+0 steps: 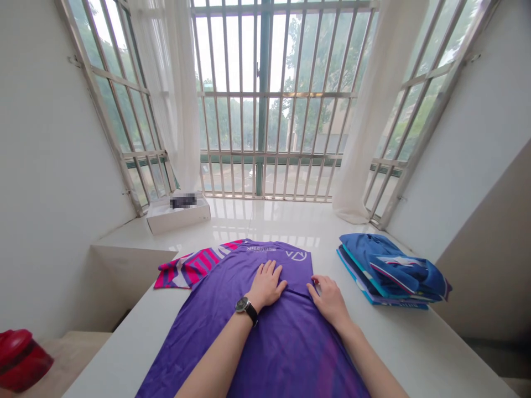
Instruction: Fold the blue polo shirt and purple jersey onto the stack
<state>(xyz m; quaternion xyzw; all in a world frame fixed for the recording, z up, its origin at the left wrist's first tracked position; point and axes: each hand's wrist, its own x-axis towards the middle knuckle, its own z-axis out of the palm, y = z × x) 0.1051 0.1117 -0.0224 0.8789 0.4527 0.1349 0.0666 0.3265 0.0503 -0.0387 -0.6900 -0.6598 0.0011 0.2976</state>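
Note:
A purple jersey (290, 342) lies spread on the white ledge, with white print near its top edge. Its pink, white and purple patterned sleeve (199, 265) stretches out to the left; on the right side no sleeve shows, and the cloth has a folded edge there. My left hand (266, 284), with a black-strapped watch (246, 309) on the wrist, rests flat on the upper part of the jersey, fingers stretched out. At the folded right edge, my right hand (329, 298) has its fingers curled, with thumb and forefinger at the cloth.
A stack of folded blue clothes (385, 271) sits on the ledge to the right. Toward the back left stands a white box (178, 218) with a blurred dark item on it. Barred windows and white curtains (365, 121) rise behind. A red object (22, 359) is low at left.

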